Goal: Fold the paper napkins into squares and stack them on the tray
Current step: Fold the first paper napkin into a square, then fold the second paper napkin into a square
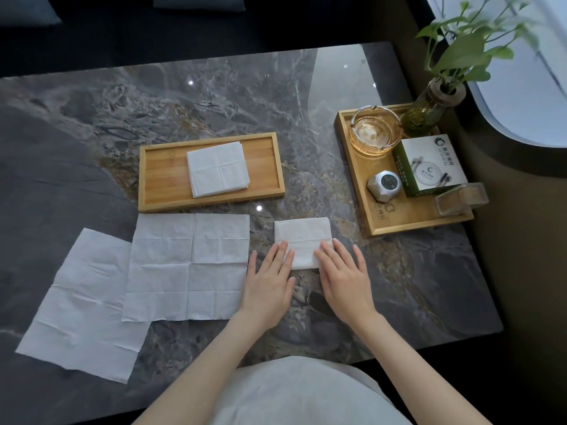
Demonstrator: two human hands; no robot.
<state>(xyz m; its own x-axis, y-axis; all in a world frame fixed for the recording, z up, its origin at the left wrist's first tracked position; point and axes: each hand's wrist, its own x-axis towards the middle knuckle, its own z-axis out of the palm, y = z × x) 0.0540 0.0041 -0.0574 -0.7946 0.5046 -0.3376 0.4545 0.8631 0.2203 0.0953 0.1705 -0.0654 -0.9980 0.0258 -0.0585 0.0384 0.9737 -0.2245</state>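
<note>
Now both hands flatten the folded napkin into its square.

Left hand [270,277] and right hand [343,271] lie flat, fingers spread, gripping nothing, pressing the near edge of the folded napkin [302,239] on the surface [214,96]. Best bet: run the creases firm, corners matched, before lifting. Just beyond, the tray [162,179] holds a stack of folded squares [217,168]. Two open napkins [188,265] wait at left. A second tray [402,219] carries a glass ashtray [374,133], box [429,164] and plant vase [429,108].
</note>
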